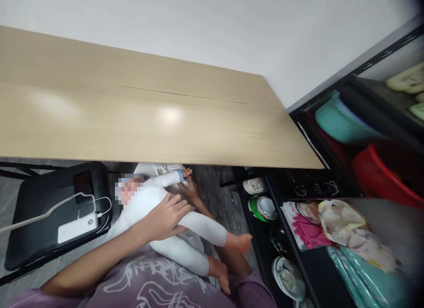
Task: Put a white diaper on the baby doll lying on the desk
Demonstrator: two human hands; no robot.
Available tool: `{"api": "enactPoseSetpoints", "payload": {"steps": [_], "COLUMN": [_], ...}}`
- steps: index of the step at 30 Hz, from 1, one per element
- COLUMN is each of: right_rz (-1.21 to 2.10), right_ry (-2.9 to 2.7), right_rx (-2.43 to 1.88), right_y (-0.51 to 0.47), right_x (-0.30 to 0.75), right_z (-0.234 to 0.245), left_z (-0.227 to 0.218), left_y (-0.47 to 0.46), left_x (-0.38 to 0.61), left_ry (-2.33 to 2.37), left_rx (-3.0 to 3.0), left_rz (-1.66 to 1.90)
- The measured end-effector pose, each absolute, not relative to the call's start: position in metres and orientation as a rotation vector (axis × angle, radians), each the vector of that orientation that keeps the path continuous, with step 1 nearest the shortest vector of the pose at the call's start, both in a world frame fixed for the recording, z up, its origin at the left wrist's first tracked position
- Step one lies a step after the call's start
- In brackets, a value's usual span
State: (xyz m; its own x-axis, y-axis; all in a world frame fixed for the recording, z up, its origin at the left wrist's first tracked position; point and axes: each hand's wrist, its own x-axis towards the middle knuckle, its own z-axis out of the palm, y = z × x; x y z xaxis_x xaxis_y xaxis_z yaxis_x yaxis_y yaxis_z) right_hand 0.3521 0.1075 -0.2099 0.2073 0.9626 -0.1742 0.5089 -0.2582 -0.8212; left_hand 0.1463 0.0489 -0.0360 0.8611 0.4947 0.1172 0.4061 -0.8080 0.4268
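Left hand (168, 214): grip closed over the hip and upper thigh of one baby doll (145, 207), fingers above, thumb below. Right hand (189, 189): at the doll's cuffed wrist, partly concealed behind the doll; how tightly its grip is closed cannot be told. The doll, white-clothed, lies across the wearer's lap, just below the near edge of the table (149, 127). Two legs and two bare feet are visible, one arm only; the head is pixelated. Beyond it, one white printed item (155, 168) is cut off by the tabletop and not identifiable. To the left, one black seat (33, 211) carries one white power bank (77, 230), cabled, and one dark rectangular device (82, 186), its type unclear. To the right, a shelf unit (321, 272) holds two basins, one teal (344, 120), one red (387, 177); the far contents are blurred.
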Motion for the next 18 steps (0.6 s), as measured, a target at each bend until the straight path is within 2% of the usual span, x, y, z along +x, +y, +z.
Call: {"api": "enactPoseSetpoints", "payload": {"steps": [4,12,15,18], "right_rz": [1.029,1.399,1.393,1.216], "right_ry": [-1.264,-1.287,-1.286,-1.303], "right_rx": [-1.863,-1.587,-1.605,-1.663], "right_y": [0.082,0.058,0.048,0.049], "right_x": [0.358,0.389,0.401,0.404], "right_z": [-0.217,-0.211,-0.21,-0.205], "left_z": [-0.035,-0.036,-0.038,-0.038], "left_y": [0.048,0.048,0.048,0.047], "left_x": [0.147,0.146,0.146,0.146], "left_ry": [0.681,0.692,0.685,0.674], "left_rx": [2.64,2.645,2.661,2.672], "left_rz": [0.319,0.327,0.319,0.33]}}
